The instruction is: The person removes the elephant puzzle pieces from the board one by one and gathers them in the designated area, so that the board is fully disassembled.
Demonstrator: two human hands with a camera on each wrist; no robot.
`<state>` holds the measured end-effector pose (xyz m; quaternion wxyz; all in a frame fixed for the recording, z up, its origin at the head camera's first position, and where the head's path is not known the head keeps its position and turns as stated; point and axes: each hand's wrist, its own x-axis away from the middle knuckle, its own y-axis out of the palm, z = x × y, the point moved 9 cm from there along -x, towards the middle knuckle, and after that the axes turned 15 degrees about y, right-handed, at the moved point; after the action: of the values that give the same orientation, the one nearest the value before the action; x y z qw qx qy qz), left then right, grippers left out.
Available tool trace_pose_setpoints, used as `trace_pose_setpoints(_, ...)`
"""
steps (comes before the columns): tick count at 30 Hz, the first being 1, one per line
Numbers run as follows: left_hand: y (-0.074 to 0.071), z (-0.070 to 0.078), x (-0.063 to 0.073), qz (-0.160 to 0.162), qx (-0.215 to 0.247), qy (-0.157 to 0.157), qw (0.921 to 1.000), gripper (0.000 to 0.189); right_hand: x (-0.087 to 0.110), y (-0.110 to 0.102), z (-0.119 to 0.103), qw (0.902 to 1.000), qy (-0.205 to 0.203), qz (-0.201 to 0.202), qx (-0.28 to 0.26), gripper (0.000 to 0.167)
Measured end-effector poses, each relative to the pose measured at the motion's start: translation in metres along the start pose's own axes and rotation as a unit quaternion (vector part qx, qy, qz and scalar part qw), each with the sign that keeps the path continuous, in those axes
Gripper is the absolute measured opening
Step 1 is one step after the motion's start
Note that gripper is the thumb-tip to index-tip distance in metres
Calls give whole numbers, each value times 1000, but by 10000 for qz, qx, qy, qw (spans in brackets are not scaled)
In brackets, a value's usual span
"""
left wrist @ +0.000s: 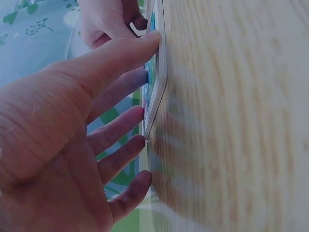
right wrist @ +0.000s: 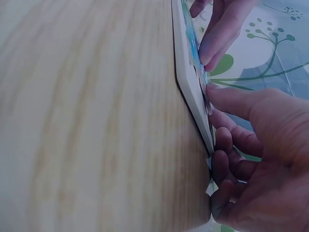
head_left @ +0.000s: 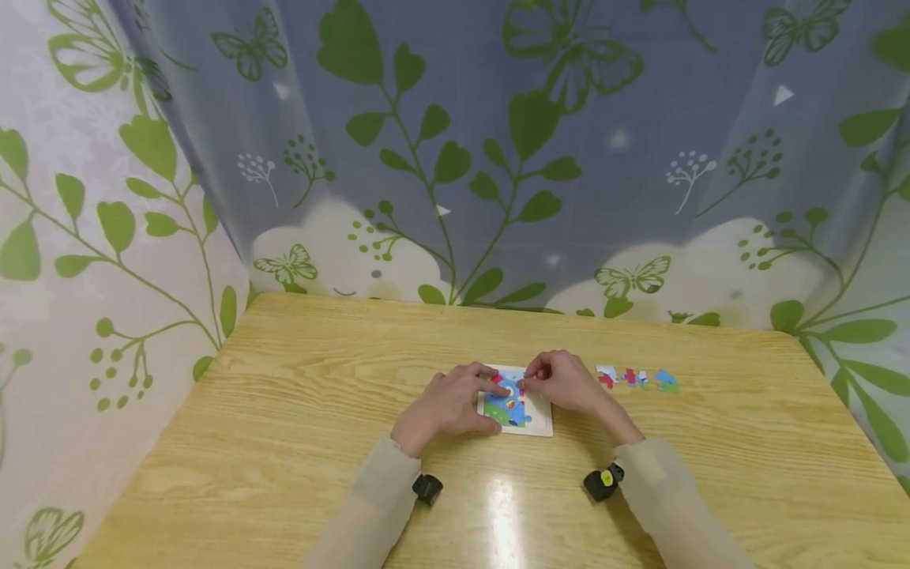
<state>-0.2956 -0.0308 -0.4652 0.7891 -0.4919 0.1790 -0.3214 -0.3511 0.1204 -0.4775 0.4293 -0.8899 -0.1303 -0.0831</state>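
A small jigsaw puzzle in a white tray (head_left: 542, 420) lies on the table, its left part filled with blue, green and red pieces. My left hand (head_left: 453, 399) spreads over its left side, fingertips on the picture and thumb at the near edge. In the left wrist view those fingers (left wrist: 118, 128) are nearly straight. From the right, my right hand (head_left: 566, 385) reaches over the tray. Its thumb and index finger pinch a puzzle piece (right wrist: 208, 102) at the edge of the joined pieces; the fingers hide most of it. The other right fingers curl inward beside the tray.
Loose puzzle pieces lie in a row right of the tray: a red and white one (head_left: 606, 376), red and blue ones (head_left: 631, 377) and a blue-green one (head_left: 666, 380). The wooden table (head_left: 284, 442) meets a patterned curtain (head_left: 455, 158) along its back edge.
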Motion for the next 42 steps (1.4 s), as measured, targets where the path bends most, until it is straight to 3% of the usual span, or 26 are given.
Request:
trace_pose_setpoints(10, 0, -1, 1, 13, 60, 11, 10000, 54, 3, -3, -4, 9995, -268, 106, -158, 19)
trace_pose_setpoints(31, -1, -1, 1, -15, 65, -111, 9999, 53, -1, 5, -6, 9998, -141, -70, -78, 17)
trace_pose_setpoints(42, -1, 3, 0, -131, -153, -127, 9997, 54, -2, 5, -3, 9999, -92, 17, -51, 17)
